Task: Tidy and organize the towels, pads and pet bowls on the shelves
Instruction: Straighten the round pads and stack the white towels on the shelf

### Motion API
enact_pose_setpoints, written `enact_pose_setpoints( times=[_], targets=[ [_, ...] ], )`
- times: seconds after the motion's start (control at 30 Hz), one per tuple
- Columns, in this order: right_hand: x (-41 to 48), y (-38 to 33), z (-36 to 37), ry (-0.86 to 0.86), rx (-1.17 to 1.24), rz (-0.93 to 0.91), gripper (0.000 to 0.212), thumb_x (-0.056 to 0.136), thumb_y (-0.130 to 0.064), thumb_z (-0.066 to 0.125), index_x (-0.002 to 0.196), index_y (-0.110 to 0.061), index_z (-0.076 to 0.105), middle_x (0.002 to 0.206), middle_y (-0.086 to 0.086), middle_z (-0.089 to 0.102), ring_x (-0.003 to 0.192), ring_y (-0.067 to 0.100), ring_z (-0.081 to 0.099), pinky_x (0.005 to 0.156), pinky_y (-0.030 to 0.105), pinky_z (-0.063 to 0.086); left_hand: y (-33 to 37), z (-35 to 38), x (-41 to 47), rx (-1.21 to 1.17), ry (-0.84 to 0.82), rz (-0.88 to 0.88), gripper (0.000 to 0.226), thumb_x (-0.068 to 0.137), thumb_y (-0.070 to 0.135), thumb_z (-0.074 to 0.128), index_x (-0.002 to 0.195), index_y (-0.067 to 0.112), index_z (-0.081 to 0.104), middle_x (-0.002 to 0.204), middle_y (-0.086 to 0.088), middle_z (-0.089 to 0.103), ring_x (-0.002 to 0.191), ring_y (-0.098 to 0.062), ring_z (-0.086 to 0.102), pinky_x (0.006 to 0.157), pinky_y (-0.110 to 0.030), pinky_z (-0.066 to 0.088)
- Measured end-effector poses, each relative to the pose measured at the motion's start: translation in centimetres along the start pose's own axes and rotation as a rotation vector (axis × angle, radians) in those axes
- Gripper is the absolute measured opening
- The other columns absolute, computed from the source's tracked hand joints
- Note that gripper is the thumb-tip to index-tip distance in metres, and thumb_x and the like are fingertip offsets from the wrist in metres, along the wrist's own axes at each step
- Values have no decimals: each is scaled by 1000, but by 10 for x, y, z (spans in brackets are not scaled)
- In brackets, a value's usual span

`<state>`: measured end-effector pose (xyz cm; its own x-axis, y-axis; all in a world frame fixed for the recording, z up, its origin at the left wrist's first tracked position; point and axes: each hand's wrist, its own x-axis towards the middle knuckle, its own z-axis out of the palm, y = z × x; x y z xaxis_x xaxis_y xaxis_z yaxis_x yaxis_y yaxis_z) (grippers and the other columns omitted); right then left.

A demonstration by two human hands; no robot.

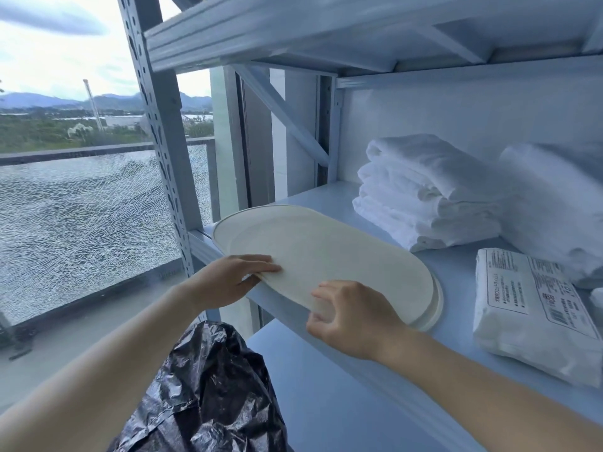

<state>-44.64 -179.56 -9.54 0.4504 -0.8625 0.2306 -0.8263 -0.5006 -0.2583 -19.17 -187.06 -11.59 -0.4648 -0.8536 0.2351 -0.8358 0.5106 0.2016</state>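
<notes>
Head view. Nearest us: crumpled black plastic bag, below our forearms.

Left hand: fingers pinching the oval mat at its near rim.

Right hand: fingers curled on the same rim, farther right.

Oval mat: cream, matte, flat, thin raised rim. Its long axis runs back-left to front-right. It lies at the shelf front, atop a second mat.

Behind: folded white towels. Right: wrapped pad pack.

Bright daylight from left window, wide-angle edge warping, slight blur
</notes>
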Motion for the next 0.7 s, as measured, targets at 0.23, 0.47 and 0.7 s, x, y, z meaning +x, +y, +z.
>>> enact_pose_setpoints(
  times=[0.23, 0.47, 0.7],
  targets=[
    [2, 6, -7, -127, -74, 9, 21, 79, -25, 51, 96, -14, 56, 101, -3, 54, 98, 23, 52, 73, 30, 43, 6, -3, 22, 86, -53, -58, 79, 80, -13, 36, 133, 45, 42, 148, 5, 35, 135, -17, 36, 109, -35, 31],
    [6, 14, -16, -304, -209, -30, 40, 81, -7, 45, 120, -16, 50, 126, 1, 50, 114, 27, 50, 88, 42, 47, 16, -3, 30, 204, -79, -74, 86, 79, -14, 30, 139, 46, 30, 150, 1, 31, 135, -22, 35, 109, -34, 29],
    [11, 23, -27, -295, -240, 5, 55, 75, 3, 44, 125, -19, 47, 116, 10, 58, 102, 32, 55, 81, 43, 51, 26, -1, 28, 190, -59, -115, 85, 78, -14, 27, 139, 46, 31, 150, -2, 32, 135, -24, 35, 110, -34, 26]
  ],
)
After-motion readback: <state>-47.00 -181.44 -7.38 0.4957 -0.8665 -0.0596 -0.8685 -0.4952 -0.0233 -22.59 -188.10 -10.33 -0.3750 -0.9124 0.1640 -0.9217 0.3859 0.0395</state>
